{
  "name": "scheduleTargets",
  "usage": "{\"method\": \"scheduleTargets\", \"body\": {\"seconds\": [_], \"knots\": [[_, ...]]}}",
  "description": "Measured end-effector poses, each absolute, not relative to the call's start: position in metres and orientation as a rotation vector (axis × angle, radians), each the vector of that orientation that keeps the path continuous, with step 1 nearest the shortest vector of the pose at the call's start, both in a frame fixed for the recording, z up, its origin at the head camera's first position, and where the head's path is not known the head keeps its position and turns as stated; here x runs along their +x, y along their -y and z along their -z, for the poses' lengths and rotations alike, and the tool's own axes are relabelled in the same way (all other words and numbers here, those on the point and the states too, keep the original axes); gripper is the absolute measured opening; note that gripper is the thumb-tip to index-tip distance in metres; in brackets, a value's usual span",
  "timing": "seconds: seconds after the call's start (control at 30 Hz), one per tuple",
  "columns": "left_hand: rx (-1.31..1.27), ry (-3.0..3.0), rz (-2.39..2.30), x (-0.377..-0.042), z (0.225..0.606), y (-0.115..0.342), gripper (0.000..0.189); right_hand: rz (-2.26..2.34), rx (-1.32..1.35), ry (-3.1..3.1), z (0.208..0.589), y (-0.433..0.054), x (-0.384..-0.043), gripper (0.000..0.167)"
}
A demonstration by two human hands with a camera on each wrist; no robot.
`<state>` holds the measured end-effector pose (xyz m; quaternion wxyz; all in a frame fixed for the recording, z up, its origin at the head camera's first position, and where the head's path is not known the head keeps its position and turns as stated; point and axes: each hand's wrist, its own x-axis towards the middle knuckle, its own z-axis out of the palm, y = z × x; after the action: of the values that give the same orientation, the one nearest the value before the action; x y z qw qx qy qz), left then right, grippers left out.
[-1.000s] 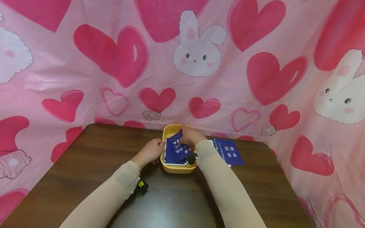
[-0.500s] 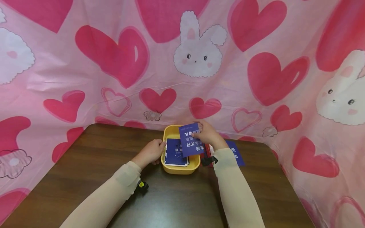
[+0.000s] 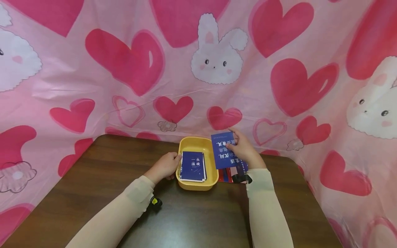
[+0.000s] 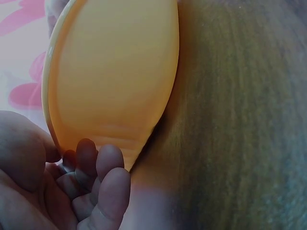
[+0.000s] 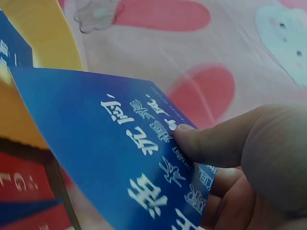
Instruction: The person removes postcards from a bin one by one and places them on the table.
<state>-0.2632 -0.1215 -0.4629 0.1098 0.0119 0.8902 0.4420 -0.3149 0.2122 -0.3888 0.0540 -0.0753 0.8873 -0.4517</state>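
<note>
In the head view my right hand point(image 3: 244, 151) holds a blue card point(image 3: 224, 151) with white Chinese lettering, just right of the yellow plastic basket point(image 3: 198, 187). The right wrist view shows the thumb pressed on the face of the blue card point(image 5: 103, 139), with fingers behind it. My left hand point(image 3: 164, 166) grips the basket's left side. Seen from the left wrist, the left hand point(image 4: 72, 187) has its thumb at the rim and its curled fingers against the outer wall. A stack of cards point(image 3: 192, 167), topped by a blue one, lies inside the basket along its left side.
Red and blue cards point(image 3: 225, 176) lie on the table to the right of the basket, partly hidden under the right hand and held card. The brown wooden table point(image 3: 173, 220) backs onto a pink curtain point(image 3: 173, 79) with hearts and rabbits.
My right hand has lifted the blue card out of the basket and moved it right, past the basket's rim. The left hand has stayed at the basket's left side.
</note>
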Motion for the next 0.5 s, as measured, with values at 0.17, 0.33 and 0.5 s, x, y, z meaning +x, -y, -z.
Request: {"method": "scheduleTargets", "body": {"seconds": [0.17,0.33,0.5], "knots": [[0.006,-2.625,-1.28,-0.26,0.461,0.123,0.041,1.347,-0.158,-2.723,0.386,-0.231,-0.311,0.084],[0.051,-2.607,-1.287,-0.262,0.462,0.121,0.042,1.338,-0.084,-2.793,0.379,-0.253,-0.308,0.084],[0.044,-2.616,-1.286,-0.264,0.465,0.118,0.042,1.268,-0.019,-2.834,0.378,-0.27,-0.309,0.084]]}}
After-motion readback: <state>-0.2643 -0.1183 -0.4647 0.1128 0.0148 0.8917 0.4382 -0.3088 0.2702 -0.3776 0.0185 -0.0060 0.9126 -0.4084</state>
